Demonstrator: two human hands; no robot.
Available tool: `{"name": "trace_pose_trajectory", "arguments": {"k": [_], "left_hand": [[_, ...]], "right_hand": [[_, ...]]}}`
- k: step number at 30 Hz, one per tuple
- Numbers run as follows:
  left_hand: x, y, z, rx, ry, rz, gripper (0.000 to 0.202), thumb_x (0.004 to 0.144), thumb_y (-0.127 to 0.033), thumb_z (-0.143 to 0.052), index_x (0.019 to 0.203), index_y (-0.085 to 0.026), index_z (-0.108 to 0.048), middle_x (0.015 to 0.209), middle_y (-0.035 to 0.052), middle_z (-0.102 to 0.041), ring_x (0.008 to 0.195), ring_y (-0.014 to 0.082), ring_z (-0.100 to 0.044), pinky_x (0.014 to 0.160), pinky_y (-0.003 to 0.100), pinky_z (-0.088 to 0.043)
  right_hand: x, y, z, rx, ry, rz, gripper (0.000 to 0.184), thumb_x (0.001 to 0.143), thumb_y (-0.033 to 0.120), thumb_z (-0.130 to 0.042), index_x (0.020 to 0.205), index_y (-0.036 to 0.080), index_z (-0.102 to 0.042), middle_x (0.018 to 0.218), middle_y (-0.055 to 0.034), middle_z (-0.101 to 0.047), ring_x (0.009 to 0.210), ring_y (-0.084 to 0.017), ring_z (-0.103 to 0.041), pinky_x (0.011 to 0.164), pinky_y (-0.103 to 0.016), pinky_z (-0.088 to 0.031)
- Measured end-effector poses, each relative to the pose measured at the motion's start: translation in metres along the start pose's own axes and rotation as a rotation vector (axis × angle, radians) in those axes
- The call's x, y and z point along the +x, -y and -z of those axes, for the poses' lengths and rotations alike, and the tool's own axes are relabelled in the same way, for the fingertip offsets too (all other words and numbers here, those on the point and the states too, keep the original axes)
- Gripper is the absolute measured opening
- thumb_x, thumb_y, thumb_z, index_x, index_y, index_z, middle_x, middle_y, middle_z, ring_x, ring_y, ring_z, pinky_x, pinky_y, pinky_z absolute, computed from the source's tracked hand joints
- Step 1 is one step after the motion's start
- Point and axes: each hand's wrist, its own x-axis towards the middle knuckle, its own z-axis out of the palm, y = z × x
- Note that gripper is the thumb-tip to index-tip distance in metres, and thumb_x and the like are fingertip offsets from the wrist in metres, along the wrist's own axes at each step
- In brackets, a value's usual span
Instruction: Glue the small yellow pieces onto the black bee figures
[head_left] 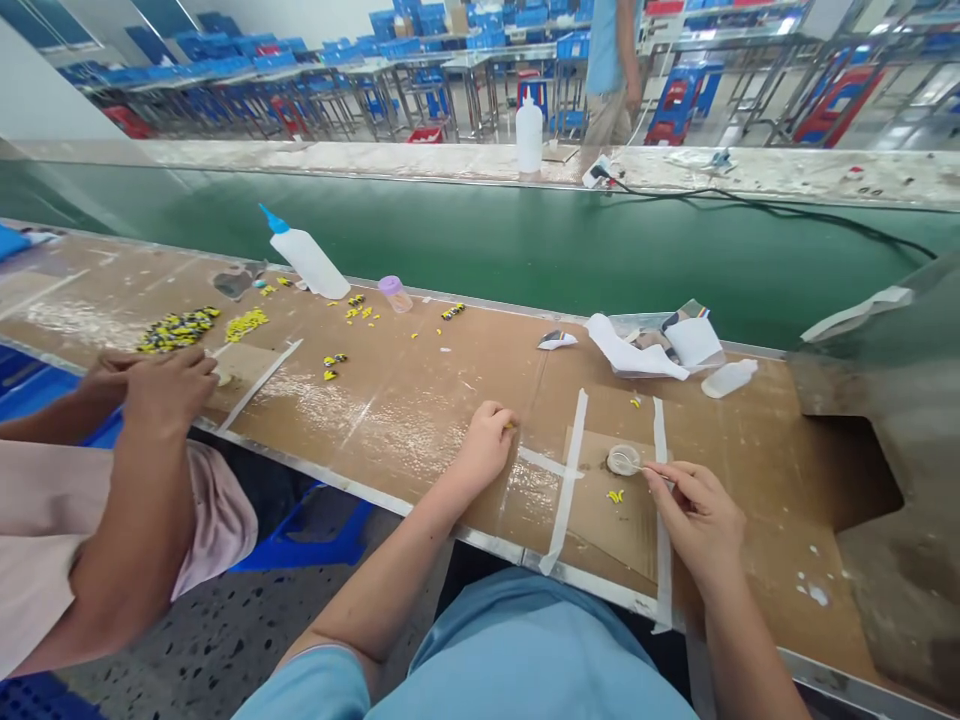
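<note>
My right hand (697,520) pinches a thin metal tool (654,470), and its tip reaches a small round glass dish (623,460). The dish rests on a taped cardboard sheet (609,510), with a small yellow-and-black piece (615,496) just below it. My left hand (484,450) lies on the brown workbench (390,425), fingers curled around a tiny yellow piece (510,425). Farther left, a co-worker's hands (161,392) rest near a heap of yellow-and-black pieces (178,328).
A glue bottle with a blue nozzle (307,262), a pink-capped jar (395,294) and scattered pieces sit along the bench. Crumpled white packaging (652,340) and a small white bottle (729,378) lie to the right. Behind runs a green conveyor belt (480,240).
</note>
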Motion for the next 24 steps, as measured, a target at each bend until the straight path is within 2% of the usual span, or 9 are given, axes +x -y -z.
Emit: {"name": "trace_pose_trajectory", "arguments": {"k": [5, 8, 10, 13, 15, 18, 21, 24], "left_hand": [[0.003, -0.008, 0.004, -0.138, -0.102, 0.012, 0.018, 0.076, -0.005, -0.046, 0.075, -0.019, -0.058, 0.084, 0.0047, -0.057, 0.087, 0.0171, -0.055, 0.083, 0.032, -0.047], [0.002, -0.025, 0.003, -0.382, -0.118, 0.048, 0.013, 0.078, -0.011, -0.050, 0.081, -0.018, -0.060, 0.088, 0.0054, -0.061, 0.090, 0.0162, -0.057, 0.085, 0.032, -0.047], [-0.004, -0.040, -0.004, -0.662, -0.020, 0.165, 0.012, 0.078, -0.019, -0.056, 0.089, -0.017, -0.062, 0.091, 0.0058, -0.065, 0.086, 0.0151, -0.060, 0.083, 0.031, -0.048], [-0.014, -0.060, -0.021, -1.090, 0.236, 0.398, 0.026, 0.072, -0.032, -0.069, 0.090, -0.014, -0.065, 0.085, 0.0056, -0.068, 0.076, 0.0142, -0.065, 0.082, 0.032, -0.050], [-0.020, -0.068, -0.032, -1.267, 0.299, 0.504, 0.035, 0.063, -0.036, -0.077, 0.086, -0.013, -0.066, 0.082, 0.0053, -0.069, 0.073, 0.0135, -0.065, 0.084, 0.032, -0.050], [-0.024, -0.073, -0.043, -1.385, 0.306, 0.576, 0.042, 0.054, -0.039, -0.083, 0.082, -0.012, -0.067, 0.079, 0.0053, -0.070, 0.071, 0.0134, -0.066, 0.084, 0.033, -0.050], [-0.024, -0.072, -0.047, -1.412, 0.319, 0.592, 0.047, 0.050, -0.039, -0.085, 0.083, -0.012, -0.068, 0.080, 0.0060, -0.071, 0.071, 0.0137, -0.066, 0.083, 0.033, -0.051], [-0.024, -0.071, -0.048, -1.410, 0.327, 0.587, 0.047, 0.049, -0.039, -0.086, 0.083, -0.012, -0.068, 0.079, 0.0061, -0.071, 0.071, 0.0131, -0.066, 0.084, 0.032, -0.051]], "right_hand": [[0.003, 0.001, -0.001, -0.073, -0.018, 0.020, 0.036, 0.087, 0.049, -0.051, 0.078, 0.022, -0.073, 0.072, -0.0035, -0.065, 0.047, -0.008, -0.048, 0.044, -0.022, -0.039], [0.003, 0.002, 0.001, -0.094, -0.025, 0.037, 0.036, 0.088, 0.048, -0.049, 0.078, 0.022, -0.072, 0.074, -0.0036, -0.066, 0.049, -0.009, -0.051, 0.046, -0.022, -0.040], [0.003, 0.004, 0.002, -0.105, -0.047, 0.053, 0.034, 0.089, 0.045, -0.049, 0.078, 0.022, -0.072, 0.075, -0.0034, -0.066, 0.050, -0.009, -0.052, 0.049, -0.023, -0.041], [0.003, 0.005, 0.003, -0.125, -0.073, 0.071, 0.033, 0.090, 0.042, -0.048, 0.078, 0.021, -0.071, 0.076, -0.0034, -0.066, 0.053, -0.010, -0.055, 0.051, -0.023, -0.042], [0.003, 0.004, 0.003, -0.133, -0.064, 0.086, 0.033, 0.090, 0.042, -0.048, 0.079, 0.022, -0.070, 0.077, -0.0039, -0.066, 0.059, -0.012, -0.057, 0.054, -0.024, -0.044], [0.003, 0.001, 0.001, -0.131, -0.024, 0.128, 0.031, 0.090, 0.041, -0.047, 0.079, 0.022, -0.070, 0.077, -0.0043, -0.066, 0.067, -0.014, -0.060, 0.061, -0.026, -0.046], [0.003, -0.001, -0.001, -0.108, -0.011, 0.162, 0.028, 0.090, 0.038, -0.048, 0.080, 0.022, -0.069, 0.077, -0.0040, -0.066, 0.069, -0.014, -0.061, 0.064, -0.027, -0.048], [0.001, -0.001, -0.002, -0.082, -0.031, 0.109, 0.029, 0.090, 0.039, -0.048, 0.079, 0.021, -0.068, 0.076, -0.0041, -0.066, 0.069, -0.015, -0.061, 0.063, -0.027, -0.047]]}}
